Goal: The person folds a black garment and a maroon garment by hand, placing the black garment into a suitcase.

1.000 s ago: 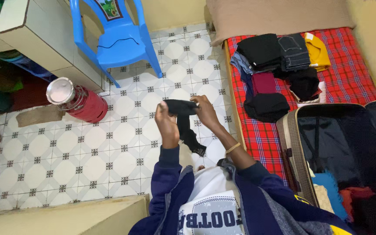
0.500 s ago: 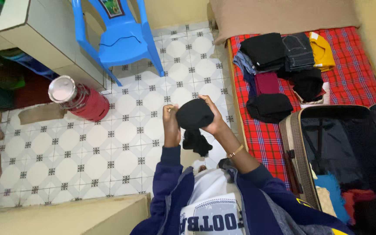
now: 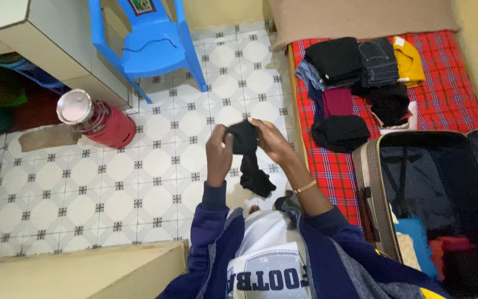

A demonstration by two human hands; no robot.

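Far left: a pale cabinet (image 3: pixel 34 50) is standing against the wall, with dark and green items tucked under it. Just in front of it a red canister (image 3: pixel 106 126) with a shiny metal lid is sitting on the patterned tile floor (image 3: pixel 84 182). Behind it, a blue plastic chair (image 3: pixel 145 44) is facing the room.

Centre: the left hand (image 3: pixel 218 155) and right hand (image 3: pixel 268 141) are both being held up over the tiles, closed around a black sock-like garment (image 3: pixel 247 155). The left hand's fingers are pinching its upper left edge; the right hand is wrapping the bunched top from the other side. The lower end of the garment is hanging loose beneath the hands, above the person's lap. A thin gold bracelet (image 3: pixel 304 187) is showing on the right wrist.

Right: a bed with a red checked cover (image 3: pixel 449 99) is carrying folded clothes (image 3: pixel 360 83) in black, grey, maroon and yellow, well apart from the hands. Nearest the viewer, an open dark suitcase (image 3: pixel 432 194) is lying on the bed, with blue and red fabric inside.
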